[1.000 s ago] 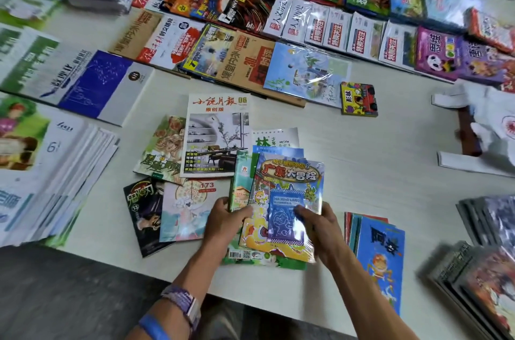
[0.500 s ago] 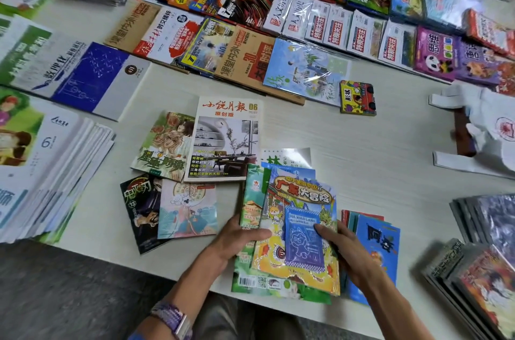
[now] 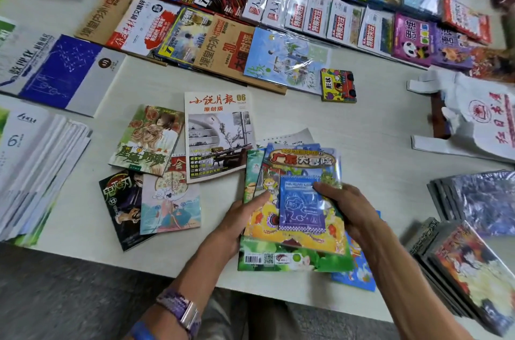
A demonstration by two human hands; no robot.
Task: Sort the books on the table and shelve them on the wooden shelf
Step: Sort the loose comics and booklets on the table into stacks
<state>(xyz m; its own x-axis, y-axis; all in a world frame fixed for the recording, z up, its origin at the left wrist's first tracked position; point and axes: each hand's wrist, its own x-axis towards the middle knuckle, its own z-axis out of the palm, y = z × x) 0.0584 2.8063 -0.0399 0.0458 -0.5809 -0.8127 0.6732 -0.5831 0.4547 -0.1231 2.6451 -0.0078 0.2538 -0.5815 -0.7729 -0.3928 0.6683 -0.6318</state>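
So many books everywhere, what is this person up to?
A person is sorting books on a white table. Both hands hold a small stack near the table's front edge: the left hand at its left side, the right hand on the shiny yellow comic on top. Rows of other books cover the far side.

Comic stack [image 3: 295,228] lies right of the magazine [image 3: 218,136] (rows [image 3: 278,19] behind).

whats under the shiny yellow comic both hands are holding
Under the yellow comic lies a green-covered book, its barcode edge showing, plus a blue book at right and more book edges on the left. The left hand and right hand hold the pile; the lower covers are mostly hidden.
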